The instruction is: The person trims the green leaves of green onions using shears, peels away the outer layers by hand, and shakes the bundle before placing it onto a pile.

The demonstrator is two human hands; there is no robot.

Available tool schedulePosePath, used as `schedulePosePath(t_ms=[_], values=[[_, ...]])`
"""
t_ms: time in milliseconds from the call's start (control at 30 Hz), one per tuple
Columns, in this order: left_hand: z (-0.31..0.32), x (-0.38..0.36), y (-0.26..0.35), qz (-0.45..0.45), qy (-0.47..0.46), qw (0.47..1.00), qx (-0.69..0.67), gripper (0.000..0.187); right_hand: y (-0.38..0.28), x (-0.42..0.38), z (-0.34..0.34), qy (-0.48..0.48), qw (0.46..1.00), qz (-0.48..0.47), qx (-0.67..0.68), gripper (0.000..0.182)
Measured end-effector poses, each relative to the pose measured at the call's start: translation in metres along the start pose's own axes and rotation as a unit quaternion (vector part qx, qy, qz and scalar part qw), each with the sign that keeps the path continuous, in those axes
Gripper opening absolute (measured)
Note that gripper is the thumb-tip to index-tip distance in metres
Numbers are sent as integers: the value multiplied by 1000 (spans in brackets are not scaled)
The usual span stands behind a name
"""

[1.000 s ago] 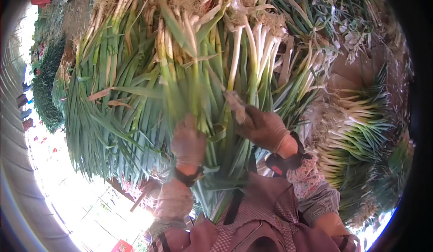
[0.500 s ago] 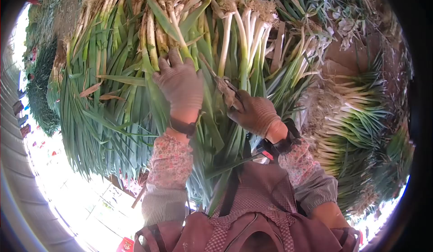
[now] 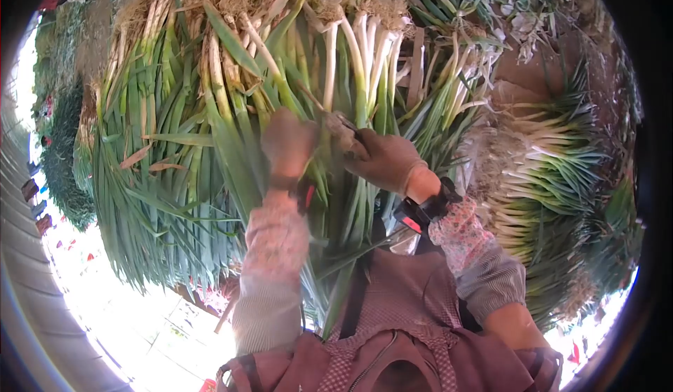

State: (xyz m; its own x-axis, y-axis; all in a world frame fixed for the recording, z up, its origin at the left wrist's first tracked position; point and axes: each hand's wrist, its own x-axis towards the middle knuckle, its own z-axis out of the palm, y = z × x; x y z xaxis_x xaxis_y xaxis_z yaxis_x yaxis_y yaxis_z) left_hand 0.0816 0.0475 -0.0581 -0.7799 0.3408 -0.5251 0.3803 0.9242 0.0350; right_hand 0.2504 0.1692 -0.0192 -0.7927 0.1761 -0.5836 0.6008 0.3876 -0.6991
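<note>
A wide heap of green onions point(image 3: 189, 104) lies before me, roots and white ends at the top, long leaves pointing down. My left hand point(image 3: 288, 142), in a thin glove, is over the leaves at the centre; its fingers are smeared by motion. My right hand point(image 3: 388, 162), also gloved, is closed around the dark handle of a small tool point(image 3: 343, 134), whose front part looks wrapped in something pale brown. The tool points up and left, just right of my left hand, over the green stalks. Several thick white stalks point(image 3: 363, 55) stand out above it.
At the right lies another pile of thinner green onions point(image 3: 554, 174), roots to the left. Loose leaves and peelings point(image 3: 526, 27) cover the upper right. More dark green bundles point(image 3: 63, 153) are at the far left. A maroon apron point(image 3: 406, 294) covers my front.
My left hand has moved down and slightly right from the stalks, and its fingers are now blurred. My right hand has shifted a little up and left with the tool.
</note>
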Motion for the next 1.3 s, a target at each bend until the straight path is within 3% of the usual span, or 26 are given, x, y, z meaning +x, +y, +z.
schedulePosePath(t_ms=[133,167,200,333,400,533,900,967,1033,1133,1233,1300], values=[[-1,-47,-18,56,36,983,-169,54,12,-37,4,19,997,48,53,52],[23,-48,-36,63,49,980,-183,55,9,-52,0,43,997,-56,31,54],[36,-48,-45,74,64,975,-197,56,7,-60,4,23,998,-50,15,54],[26,-69,-45,8,49,975,-217,53,-1,-77,20,-43,998,-41,25,51],[28,-73,-50,-3,36,979,-198,63,0,-69,28,-35,998,-51,27,48],[32,-69,-50,-8,50,973,-225,68,-14,-28,27,-37,999,30,13,44],[37,-69,-60,-5,92,955,-282,49,-32,129,4,38,999,-4,-36,50],[38,-68,-64,0,86,947,-308,46,-39,144,-9,16,998,43,-35,51],[38,-68,-70,11,72,939,-336,44,-48,137,-18,8,998,52,-26,53],[32,-59,-83,-27,-36,891,-452,41,-33,106,2,26,999,0,-26,54],[26,-61,-78,-35,-24,845,-533,37,-18,68,7,19,999,21,-18,52],[33,-62,-71,4,14,936,-352,32,-9,42,10,6,999,43,-10,51]])
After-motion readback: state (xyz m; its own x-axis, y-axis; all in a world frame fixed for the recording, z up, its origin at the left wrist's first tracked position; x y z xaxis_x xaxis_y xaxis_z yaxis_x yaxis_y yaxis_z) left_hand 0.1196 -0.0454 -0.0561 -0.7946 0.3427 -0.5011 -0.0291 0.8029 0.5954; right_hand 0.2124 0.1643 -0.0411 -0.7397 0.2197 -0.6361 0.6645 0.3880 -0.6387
